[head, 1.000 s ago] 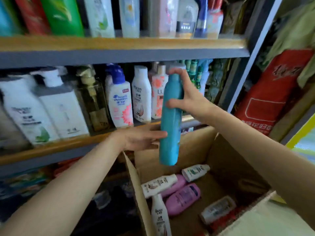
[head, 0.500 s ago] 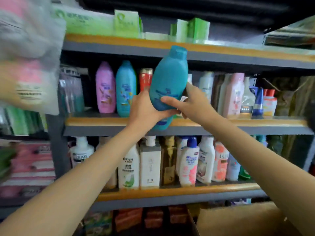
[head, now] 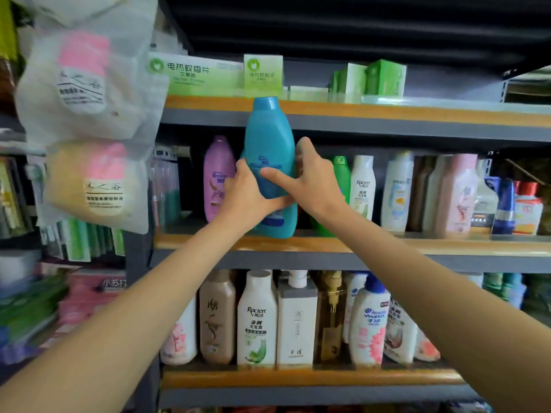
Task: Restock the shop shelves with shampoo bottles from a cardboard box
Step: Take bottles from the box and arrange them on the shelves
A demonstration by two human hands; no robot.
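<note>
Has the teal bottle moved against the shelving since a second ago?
Yes. The teal bottle went up from below the lower shelf's edge to the middle shelf, between both hands.

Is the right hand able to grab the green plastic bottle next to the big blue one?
Probably yes. The right hand sits just beside the green plastic bottle, nothing between, but it's busy holding the tall blue plastic bottle.

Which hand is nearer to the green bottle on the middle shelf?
Right. The right hand is directly in front of the green bottle, overlapping it. The left hand is on the far side of the teal bottle.
</note>
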